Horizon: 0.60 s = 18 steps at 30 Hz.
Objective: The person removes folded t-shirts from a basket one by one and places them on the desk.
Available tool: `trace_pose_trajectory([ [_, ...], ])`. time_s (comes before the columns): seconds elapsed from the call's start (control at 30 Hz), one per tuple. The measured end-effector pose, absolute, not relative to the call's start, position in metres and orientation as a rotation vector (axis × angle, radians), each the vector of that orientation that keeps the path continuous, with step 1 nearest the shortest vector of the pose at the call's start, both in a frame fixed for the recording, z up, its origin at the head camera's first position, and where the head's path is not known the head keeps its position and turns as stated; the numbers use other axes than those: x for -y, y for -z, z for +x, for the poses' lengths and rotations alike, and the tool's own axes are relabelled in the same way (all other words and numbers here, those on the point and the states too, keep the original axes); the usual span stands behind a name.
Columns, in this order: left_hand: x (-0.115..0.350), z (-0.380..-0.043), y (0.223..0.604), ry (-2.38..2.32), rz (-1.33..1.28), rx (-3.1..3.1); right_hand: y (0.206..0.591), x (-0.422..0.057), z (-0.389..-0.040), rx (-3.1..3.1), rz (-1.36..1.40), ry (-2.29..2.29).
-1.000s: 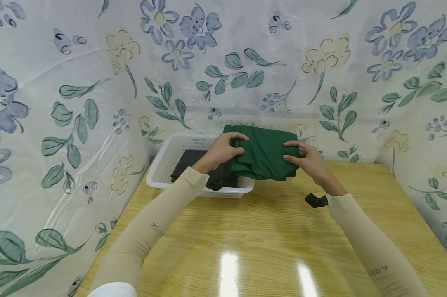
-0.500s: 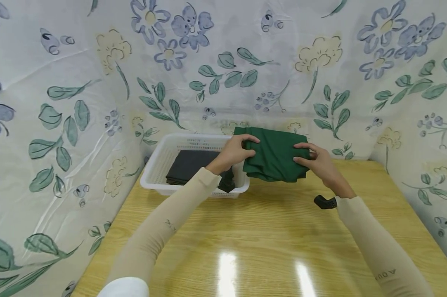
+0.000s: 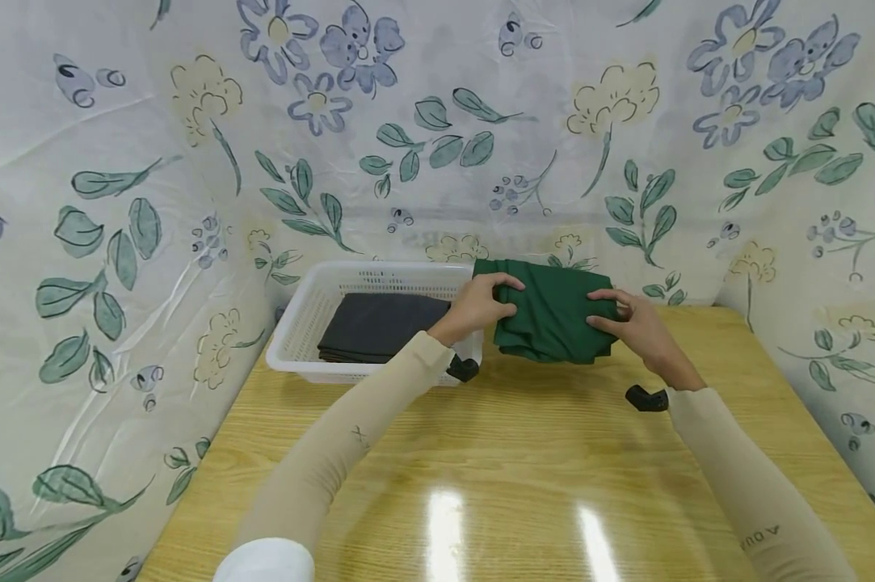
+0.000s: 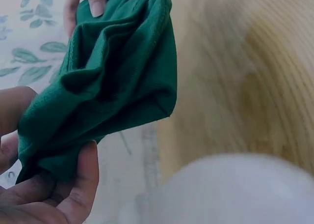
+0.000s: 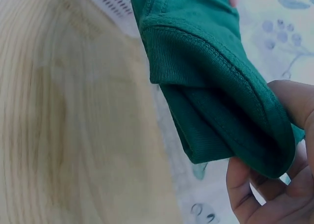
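A folded green garment point(image 3: 557, 315) is held up above the back of the table, just right of the basket. My left hand point(image 3: 475, 305) grips its left end, thumb and fingers on opposite faces. At the other end my right hand point(image 3: 635, 327) pinches it the same way. In the right wrist view a ribbed, stitched edge of the garment point(image 5: 206, 81) shows between loose folds. Layers bunch together in the garment point(image 4: 122, 71) in the left wrist view. Dark folded cloth point(image 3: 379, 323) lies inside the white basket point(image 3: 299, 368), partly behind my left wrist.
The basket stands at the back left of the wooden table point(image 3: 510, 453), with perforated sides. Floral fabric point(image 3: 437, 162) hangs along the back and sides. A black wrist-camera mount point(image 3: 646, 398) sticks out by my right wrist and another black mount point(image 3: 463, 369) by my left.
Both hands have carried the green garment rightward, away from over the basket, and slightly lower. More of the dark cloth in the basket has come into view. The grip stays the same.
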<state>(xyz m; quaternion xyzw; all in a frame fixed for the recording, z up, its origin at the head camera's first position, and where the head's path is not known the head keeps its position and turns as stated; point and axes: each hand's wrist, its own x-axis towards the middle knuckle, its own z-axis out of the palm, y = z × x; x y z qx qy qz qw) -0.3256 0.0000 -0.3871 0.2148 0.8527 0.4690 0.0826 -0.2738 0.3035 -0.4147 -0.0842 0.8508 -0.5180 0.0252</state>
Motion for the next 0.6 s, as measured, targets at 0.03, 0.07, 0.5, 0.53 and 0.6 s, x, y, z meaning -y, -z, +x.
trace_pose_trajectory([
  [0.03, -0.003, -0.326, 0.389, -1.387, 0.637, -2.554, 0.417, -0.305, -0.274, -2.638, -0.260, 1.592],
  [0.07, -0.005, -0.327, 0.391, -1.378, 0.632, -2.555, 0.420, -0.308, -0.275, -2.643, -0.256, 1.584],
  [0.5, -0.023, -0.333, 0.408, -1.207, 0.589, -2.564, 0.457, -0.317, -0.291, -2.634, -0.247, 1.585],
  [0.53, -0.024, -0.334, 0.408, -1.181, 0.587, -2.573, 0.459, -0.317, -0.291, -2.637, -0.243, 1.579],
  [0.6, -0.027, -0.335, 0.408, -1.148, 0.587, -2.572, 0.461, -0.316, -0.292, -2.645, -0.241, 1.552],
])
